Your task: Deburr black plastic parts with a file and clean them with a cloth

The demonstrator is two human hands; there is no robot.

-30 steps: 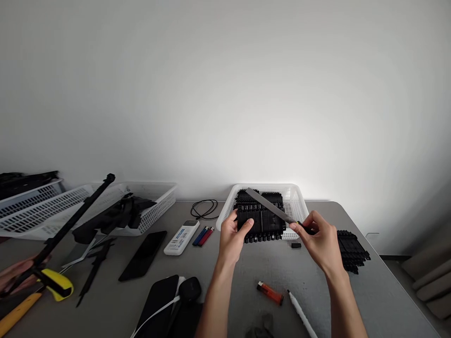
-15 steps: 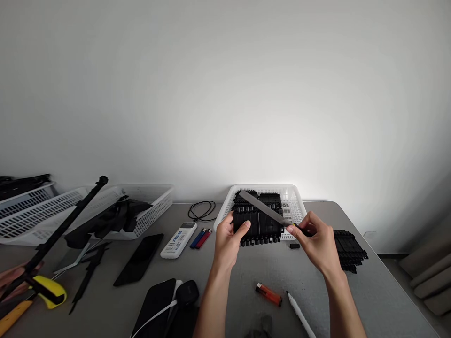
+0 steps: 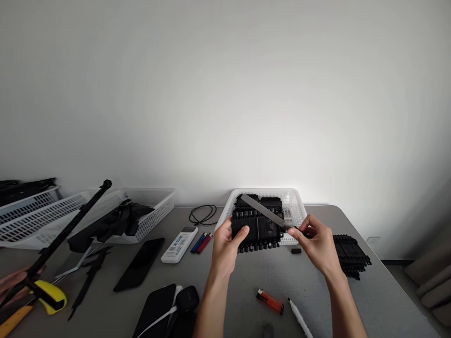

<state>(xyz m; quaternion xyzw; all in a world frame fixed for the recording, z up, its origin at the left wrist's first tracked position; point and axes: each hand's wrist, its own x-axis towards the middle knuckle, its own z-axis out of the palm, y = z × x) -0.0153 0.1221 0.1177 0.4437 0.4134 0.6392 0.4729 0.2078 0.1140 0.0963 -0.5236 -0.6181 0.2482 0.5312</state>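
Note:
My left hand [image 3: 225,244] grips a flat black plastic part [image 3: 256,233] by its left side, the thumb pressed on its face. Rows of small teeth run along the part's top and bottom edges. My right hand [image 3: 315,241] pinches the dark handle of a flat metal file [image 3: 262,210], whose blade slants up to the left across the part's upper edge. Behind them, more black toothed parts [image 3: 270,202] lie in a white basket [image 3: 299,202]. A stack of similar black pieces [image 3: 350,253] rests on the table, right of my right hand.
An orange lighter [image 3: 269,301], a white pen [image 3: 299,318] and a small black block [image 3: 296,251] lie nearby. Further left are two lighters [image 3: 201,242], a white power bank [image 3: 179,245] and a phone [image 3: 139,264]. At far left, another person's hand [image 3: 14,284] holds a long black part [image 3: 70,225].
The whole view has shifted slightly, with the table lower in the picture. My hands keep their hold on the part and the file, with hardly any movement between them.

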